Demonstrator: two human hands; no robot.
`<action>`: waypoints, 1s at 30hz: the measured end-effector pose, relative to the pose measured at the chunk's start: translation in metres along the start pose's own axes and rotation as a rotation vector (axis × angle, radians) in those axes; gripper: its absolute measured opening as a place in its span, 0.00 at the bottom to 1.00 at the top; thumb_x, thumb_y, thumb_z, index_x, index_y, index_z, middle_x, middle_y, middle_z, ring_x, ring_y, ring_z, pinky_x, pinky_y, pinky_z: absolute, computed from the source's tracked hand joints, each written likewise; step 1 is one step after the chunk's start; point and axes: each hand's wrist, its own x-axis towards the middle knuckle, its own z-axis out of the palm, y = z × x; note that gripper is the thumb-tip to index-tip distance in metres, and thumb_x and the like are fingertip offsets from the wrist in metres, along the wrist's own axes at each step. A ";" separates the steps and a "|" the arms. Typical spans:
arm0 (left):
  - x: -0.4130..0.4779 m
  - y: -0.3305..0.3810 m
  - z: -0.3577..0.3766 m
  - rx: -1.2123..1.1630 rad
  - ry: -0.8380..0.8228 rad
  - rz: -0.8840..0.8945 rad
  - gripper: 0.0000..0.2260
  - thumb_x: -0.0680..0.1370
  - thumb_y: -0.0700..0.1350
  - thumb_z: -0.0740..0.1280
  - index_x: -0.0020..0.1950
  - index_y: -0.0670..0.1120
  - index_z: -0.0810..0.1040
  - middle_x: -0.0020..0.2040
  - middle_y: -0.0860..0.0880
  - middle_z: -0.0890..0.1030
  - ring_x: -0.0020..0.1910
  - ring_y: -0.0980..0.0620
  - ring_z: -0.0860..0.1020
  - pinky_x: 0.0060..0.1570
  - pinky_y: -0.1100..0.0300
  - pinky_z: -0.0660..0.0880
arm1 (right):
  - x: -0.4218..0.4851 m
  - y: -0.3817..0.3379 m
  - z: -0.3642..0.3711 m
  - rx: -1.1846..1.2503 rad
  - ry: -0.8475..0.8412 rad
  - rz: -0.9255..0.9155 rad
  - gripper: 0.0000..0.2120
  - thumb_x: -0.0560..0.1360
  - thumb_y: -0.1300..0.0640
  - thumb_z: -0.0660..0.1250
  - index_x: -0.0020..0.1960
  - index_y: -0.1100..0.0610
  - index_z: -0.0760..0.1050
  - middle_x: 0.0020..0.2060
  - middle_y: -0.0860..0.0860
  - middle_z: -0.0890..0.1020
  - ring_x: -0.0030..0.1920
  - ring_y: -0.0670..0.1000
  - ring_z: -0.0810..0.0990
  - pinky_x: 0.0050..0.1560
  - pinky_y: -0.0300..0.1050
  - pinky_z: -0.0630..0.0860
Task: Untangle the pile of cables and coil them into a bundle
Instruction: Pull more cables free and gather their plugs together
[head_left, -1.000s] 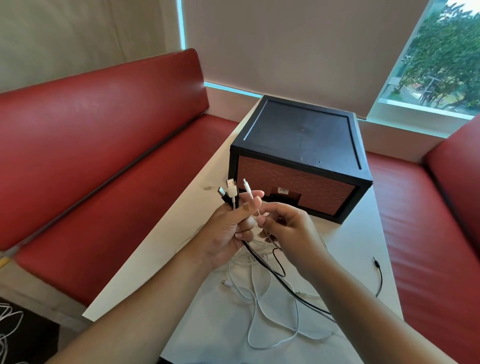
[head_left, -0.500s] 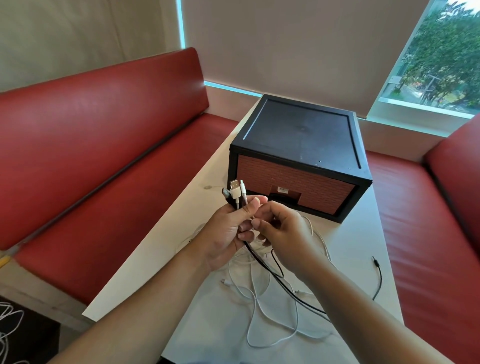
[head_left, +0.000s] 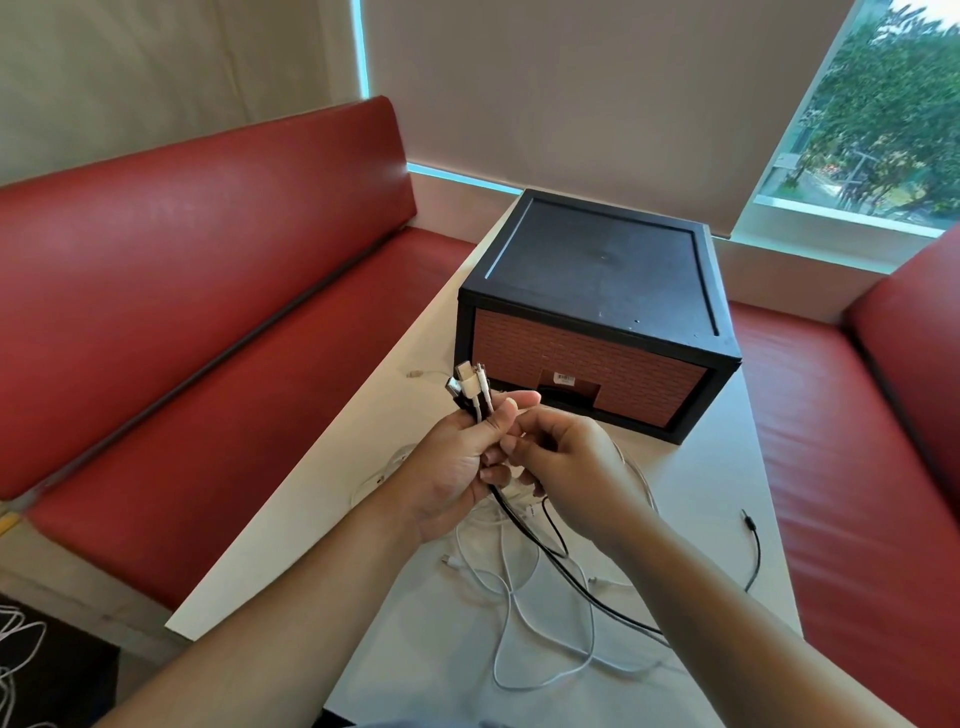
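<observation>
Whereas a second ago the right hand (head_left: 566, 457) held the thin white plug (head_left: 483, 376) a little apart, that plug now stands with the other plug ends (head_left: 467, 387), all pointing up out of the left hand (head_left: 457, 467), whose fingers and thumb are curled round the gathered leads. The right hand sits touching the left, fingers curled; whether it pinches a lead cannot be told. With three ends collected in one grip, the sorting looks well begun, but the coiling has not started: the white cables (head_left: 519, 623) and the black cable (head_left: 571, 577) trail down from the hands and lie in loose crossing loops on the table (head_left: 311, 519). A short black lead (head_left: 756, 551) lies apart to the right, not yet gathered. The table is pale and smooth. On it, beyond the hands, stands a black box (head_left: 597, 270) with a brick-patterned front. A red padded bench (head_left: 182, 312) runs along the left and round the far side, under a drawn blind (head_left: 597, 93) and a window (head_left: 883, 130) showing trees.
</observation>
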 end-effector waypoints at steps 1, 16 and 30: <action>-0.001 0.001 0.001 0.014 -0.007 0.000 0.11 0.81 0.45 0.60 0.56 0.45 0.80 0.32 0.53 0.73 0.26 0.60 0.64 0.26 0.69 0.61 | 0.000 0.000 0.001 -0.050 0.015 -0.017 0.04 0.76 0.60 0.69 0.43 0.56 0.80 0.38 0.60 0.82 0.32 0.49 0.75 0.32 0.39 0.73; 0.004 0.004 0.007 -0.146 0.178 0.211 0.16 0.84 0.49 0.55 0.45 0.42 0.78 0.46 0.47 0.84 0.47 0.52 0.81 0.54 0.55 0.76 | -0.007 0.009 0.010 -0.489 0.101 -0.340 0.06 0.79 0.57 0.62 0.43 0.52 0.71 0.31 0.43 0.74 0.33 0.46 0.72 0.33 0.42 0.69; 0.002 0.003 0.023 -0.379 0.248 0.360 0.19 0.84 0.50 0.54 0.37 0.43 0.69 0.28 0.50 0.72 0.30 0.53 0.74 0.54 0.50 0.77 | -0.013 0.013 0.013 -0.517 0.099 -0.206 0.22 0.81 0.49 0.58 0.30 0.56 0.65 0.23 0.48 0.68 0.27 0.49 0.67 0.31 0.49 0.65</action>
